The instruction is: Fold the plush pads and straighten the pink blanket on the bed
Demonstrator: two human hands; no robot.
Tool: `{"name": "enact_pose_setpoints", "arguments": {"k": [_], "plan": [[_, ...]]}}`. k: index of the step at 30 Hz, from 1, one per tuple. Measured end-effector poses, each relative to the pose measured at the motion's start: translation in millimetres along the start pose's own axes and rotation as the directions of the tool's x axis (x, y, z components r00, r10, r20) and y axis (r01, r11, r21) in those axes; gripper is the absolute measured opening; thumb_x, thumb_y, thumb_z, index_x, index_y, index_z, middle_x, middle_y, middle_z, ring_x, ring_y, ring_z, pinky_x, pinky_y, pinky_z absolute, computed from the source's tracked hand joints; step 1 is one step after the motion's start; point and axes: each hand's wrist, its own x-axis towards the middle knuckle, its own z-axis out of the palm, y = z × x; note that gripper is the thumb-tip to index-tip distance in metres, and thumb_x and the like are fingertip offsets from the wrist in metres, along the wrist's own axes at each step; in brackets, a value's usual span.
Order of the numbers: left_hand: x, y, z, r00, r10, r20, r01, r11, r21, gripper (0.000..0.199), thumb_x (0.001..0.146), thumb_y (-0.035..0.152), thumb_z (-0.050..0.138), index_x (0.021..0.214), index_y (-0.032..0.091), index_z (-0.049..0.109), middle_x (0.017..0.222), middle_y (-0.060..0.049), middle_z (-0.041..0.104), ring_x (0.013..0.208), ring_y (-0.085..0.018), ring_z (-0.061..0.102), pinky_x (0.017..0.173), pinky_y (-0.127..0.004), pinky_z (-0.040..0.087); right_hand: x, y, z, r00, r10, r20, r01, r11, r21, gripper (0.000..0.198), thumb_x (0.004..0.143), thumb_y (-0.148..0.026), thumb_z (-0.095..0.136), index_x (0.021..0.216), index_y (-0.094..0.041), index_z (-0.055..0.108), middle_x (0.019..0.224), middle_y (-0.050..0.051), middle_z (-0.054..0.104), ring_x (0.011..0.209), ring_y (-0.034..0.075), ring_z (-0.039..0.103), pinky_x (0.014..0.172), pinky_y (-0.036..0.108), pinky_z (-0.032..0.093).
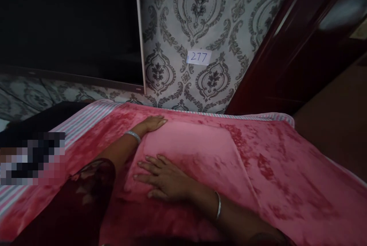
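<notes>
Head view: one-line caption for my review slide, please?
Left hand and right hand rest on pink plush fabric before patterned wallpaper.

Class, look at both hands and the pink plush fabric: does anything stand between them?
Nothing visible does. The left hand and right hand lie bare on the pink plush fabric; the bangles sit back at the wrists.

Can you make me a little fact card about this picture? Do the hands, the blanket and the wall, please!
Left hand: resting on the blanket, by the pale patch's far left corner
Right hand: palm down on the blanket, fingers spread
Blanket: pink and red, striped edging
Wall: patterned; label reads 277
Screen: dark, left side
</notes>
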Motion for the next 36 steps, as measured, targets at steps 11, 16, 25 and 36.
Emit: {"name": "enact_pose_setpoints", "arguments": {"k": [11, 16, 25, 36], "plan": [[-31.8, 54.8, -35.0, 0.976, -0.001, -0.216, 0.024, 0.995, 0.102, 0.057, 0.103, 0.042, 0.029, 0.152, 0.017, 0.047, 0.159, -0.015, 0.045, 0.15, -0.03, 0.039, 0.124, -0.056, 0.022, -7.5, 7.4, -12.2, 0.988, 0.015, -0.154, -0.021, 0.999, -0.036, 0.048, 0.106, -0.051, 0.043, 0.145, -0.026, 0.056, 0.16, 0.002, 0.045, 0.155, 0.017, 0.024, 0.126, 0.038, 0.021], [-60.4, 85.1, -22.6, 0.983, 0.046, -0.179, -0.035, 0.997, 0.063, 0.064, 0.102, 0.051, 0.034, 0.157, 0.02, 0.04, 0.164, -0.015, 0.037, 0.154, -0.031, 0.03, 0.123, -0.058, 0.025, -60.3, 61.1, -49.8, 0.743, 0.577, -0.34, -0.613, 0.79, 0.002, 0.05, 0.107, -0.045, 0.04, 0.148, -0.019, 0.053, 0.155, 0.013, 0.051, 0.146, 0.028, 0.042, 0.122, 0.049, 0.029], [-86.0, 110.0, 26.9, 0.971, 0.074, -0.225, -0.038, 0.986, 0.16, 0.066, 0.103, 0.054, 0.03, 0.16, 0.022, 0.034, 0.169, -0.015, 0.025, 0.156, -0.039, 0.02, 0.123, -0.063, 0.018, -133.0, 113.8, -22.8, 0.34, 0.871, -0.355, -0.935, 0.353, -0.028, 0.06, 0.105, -0.054, 0.034, 0.159, -0.028, 0.037, 0.168, 0.012, 0.029, 0.155, 0.037, 0.022, 0.119, 0.063, 0.025], [-138.0, 93.6, 2.5, 0.988, 0.13, -0.084, -0.127, 0.991, 0.034, 0.06, 0.103, 0.052, 0.027, 0.157, 0.028, 0.041, 0.166, -0.007, 0.036, 0.155, -0.029, 0.027, 0.126, -0.057, 0.018, -188.0, 119.8, -17.7, 0.439, 0.834, -0.334, -0.853, 0.504, 0.137, 0.061, 0.102, -0.044, 0.038, 0.156, -0.016, 0.044, 0.164, 0.014, 0.036, 0.153, 0.031, 0.028, 0.124, 0.055, 0.026]]}}
